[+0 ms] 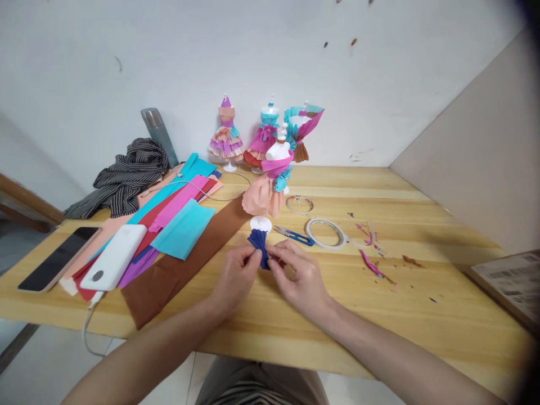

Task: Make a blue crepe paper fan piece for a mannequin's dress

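Note:
Between my two hands is a small piece of dark blue crepe paper (258,241), gathered into pleats that fan out at its upper end. My left hand (241,275) pinches its left side between thumb and fingers. From the right, my right hand (297,273) pinches the lower part. Just beyond the paper is the round white base (260,224) of a mini dress form (278,152) dressed in pink, peach and turquoise paper. Blue thread snips (295,235) and a roll of double-sided tape (325,233) lie to the right of it.
Several dressed mini forms (226,132) stand by the wall. Crepe paper sheets (183,228), a power bank (113,257), a phone (59,259), striped cloth (130,174) and a flask (159,132) are at left. Paper scraps (371,264) lie at right, near a cardboard box (508,281).

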Demonstrator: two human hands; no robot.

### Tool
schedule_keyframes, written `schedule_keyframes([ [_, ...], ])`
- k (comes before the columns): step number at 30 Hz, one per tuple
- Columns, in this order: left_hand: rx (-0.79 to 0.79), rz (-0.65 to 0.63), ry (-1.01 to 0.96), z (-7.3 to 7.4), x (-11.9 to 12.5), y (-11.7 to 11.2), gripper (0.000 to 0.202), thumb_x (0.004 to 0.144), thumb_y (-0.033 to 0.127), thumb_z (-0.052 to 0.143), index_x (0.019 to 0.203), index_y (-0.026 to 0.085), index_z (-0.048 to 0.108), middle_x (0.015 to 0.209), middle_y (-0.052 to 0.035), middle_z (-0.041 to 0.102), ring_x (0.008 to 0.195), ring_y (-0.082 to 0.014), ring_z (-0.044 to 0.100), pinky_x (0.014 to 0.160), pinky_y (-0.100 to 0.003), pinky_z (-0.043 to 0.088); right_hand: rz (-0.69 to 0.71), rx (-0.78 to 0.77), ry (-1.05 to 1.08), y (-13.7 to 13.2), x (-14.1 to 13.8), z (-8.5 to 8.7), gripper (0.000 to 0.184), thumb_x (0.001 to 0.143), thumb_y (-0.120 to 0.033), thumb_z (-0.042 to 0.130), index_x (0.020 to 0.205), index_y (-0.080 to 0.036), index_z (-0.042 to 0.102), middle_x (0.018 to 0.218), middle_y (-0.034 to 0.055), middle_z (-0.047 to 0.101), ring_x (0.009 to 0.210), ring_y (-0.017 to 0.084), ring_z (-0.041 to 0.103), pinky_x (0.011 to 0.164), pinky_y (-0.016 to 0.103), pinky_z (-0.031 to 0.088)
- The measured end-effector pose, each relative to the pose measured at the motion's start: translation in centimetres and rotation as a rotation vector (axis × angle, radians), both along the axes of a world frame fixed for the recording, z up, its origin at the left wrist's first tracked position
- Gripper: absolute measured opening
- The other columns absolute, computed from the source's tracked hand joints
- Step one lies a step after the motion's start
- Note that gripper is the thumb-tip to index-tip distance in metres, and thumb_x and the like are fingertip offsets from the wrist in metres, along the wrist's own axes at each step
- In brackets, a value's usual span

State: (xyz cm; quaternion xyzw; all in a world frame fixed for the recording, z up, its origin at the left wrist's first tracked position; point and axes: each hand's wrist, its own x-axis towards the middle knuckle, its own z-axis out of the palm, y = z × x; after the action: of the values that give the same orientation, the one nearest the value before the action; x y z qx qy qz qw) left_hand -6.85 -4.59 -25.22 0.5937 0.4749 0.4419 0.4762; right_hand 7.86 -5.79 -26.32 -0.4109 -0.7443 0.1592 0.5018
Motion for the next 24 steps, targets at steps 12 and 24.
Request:
schedule_keyframes([
  [12, -0.096, -0.129, -0.088, 0.9, -1.2, 0.7, 0.026, 0.071, 0.036, 0.069, 0.056, 0.015, 0.072, 0.058, -0.0044, 0.063, 0.058, -0.0149, 0.052, 0.059, -0.027, 0.038, 0.138, -0.060, 0.064, 0.4, 1.3, 0.5, 0.022, 0.088, -0.012, 0.050, 0.092, -0.020, 0.069, 0.075, 0.0042, 0.064, 0.068, 0.016, 0.061, 0.059, 0.028, 0.051],
  [24, -0.314, -0.147, -0.251, 0.8, -2.0, 0.8, 0.047, 0.058, 0.057, 0.078, 0.050, 0.013, 0.064, 0.038, 0.0052, 0.037, 0.041, -0.0037, 0.023, 0.047, -0.025, 0.010, -0.401, -0.369, -0.818, 4.8, 4.9, -1.4, 0.023, 0.090, -0.016, 0.050, 0.103, -0.014, 0.068, 0.094, 0.0150, 0.068, 0.071, 0.023, 0.067, 0.057, 0.029, 0.042],
])
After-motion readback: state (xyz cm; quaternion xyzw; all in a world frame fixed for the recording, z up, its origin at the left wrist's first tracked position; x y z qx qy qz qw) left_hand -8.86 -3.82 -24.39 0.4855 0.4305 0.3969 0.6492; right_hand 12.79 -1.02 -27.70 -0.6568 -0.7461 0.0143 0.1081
